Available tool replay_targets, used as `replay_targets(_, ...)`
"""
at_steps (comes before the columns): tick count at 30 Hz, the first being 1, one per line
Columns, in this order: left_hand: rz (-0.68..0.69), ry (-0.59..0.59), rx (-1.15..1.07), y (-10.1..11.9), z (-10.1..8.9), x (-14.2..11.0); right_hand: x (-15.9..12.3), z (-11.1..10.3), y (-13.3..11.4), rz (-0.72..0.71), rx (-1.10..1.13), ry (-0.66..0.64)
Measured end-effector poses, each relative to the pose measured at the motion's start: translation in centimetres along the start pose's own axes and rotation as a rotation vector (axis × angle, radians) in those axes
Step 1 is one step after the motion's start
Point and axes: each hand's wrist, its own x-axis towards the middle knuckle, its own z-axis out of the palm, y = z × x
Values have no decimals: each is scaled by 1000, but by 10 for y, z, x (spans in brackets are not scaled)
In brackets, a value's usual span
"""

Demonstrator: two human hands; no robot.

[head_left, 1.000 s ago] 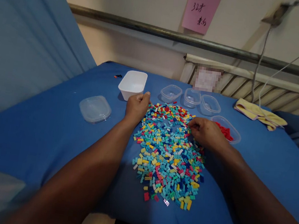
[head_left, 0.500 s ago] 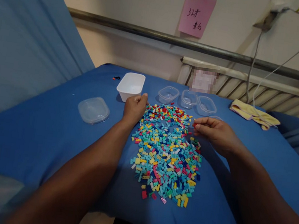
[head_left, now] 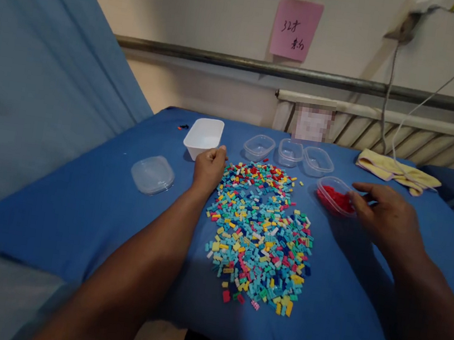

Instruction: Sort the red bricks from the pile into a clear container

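Note:
A spread of small toy bricks (head_left: 255, 236) in turquoise, yellow, red, navy, green, pink and white lies on the blue cloth. My left hand (head_left: 209, 170) rests at its far left edge, beside the white tub (head_left: 204, 136), fingers curled closed; whatever they may hold is hidden. To the right, my right hand (head_left: 389, 215) is at the right rim of a clear container (head_left: 335, 182) holding red bricks (head_left: 335, 199). Its thumb and forefinger are slightly apart, and no brick shows between them.
Three clear plastic containers (head_left: 259, 148) stand in a row behind the bricks. Clear lids (head_left: 152, 175) lie at left. A yellow cloth (head_left: 398, 170) with a cable over it lies at far right. A radiator (head_left: 356, 120) and rail (head_left: 225, 60) line the wall.
My right hand has moved right from the bricks' edge to the container of red bricks, and the red brick it pinched is no longer visible in its fingers. My left hand stays closed.

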Motion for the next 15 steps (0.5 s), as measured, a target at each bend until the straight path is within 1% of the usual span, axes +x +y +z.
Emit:
replay_targets(3, -14, -14, -104, 1, 2, 0, -4, 1, 0, -105, -13, 61)
replay_targets(6, -19, -109, -100, 7, 3, -4, -5, 7, 0, -141, 16, 124)
replay_targets(8, -18, -193, -32, 14, 3, -12, -6, 17, 5, -101, 34, 89)
replay_targets(11, 6, -373, 102, 29, 6, -28, -9, 34, 12, -18, 42, -54)
replay_targets(12, 20, -438, 138, 35, 6, -34, -10, 39, 13, -1, 47, -84)
replay_targets(13, 40, -499, 171, 41, 6, -39, -12, 43, 12, 8, 52, -102)
replay_targets(15, 93, -574, 233, 54, 5, -47, -14, 45, 8, 3, 59, -82)
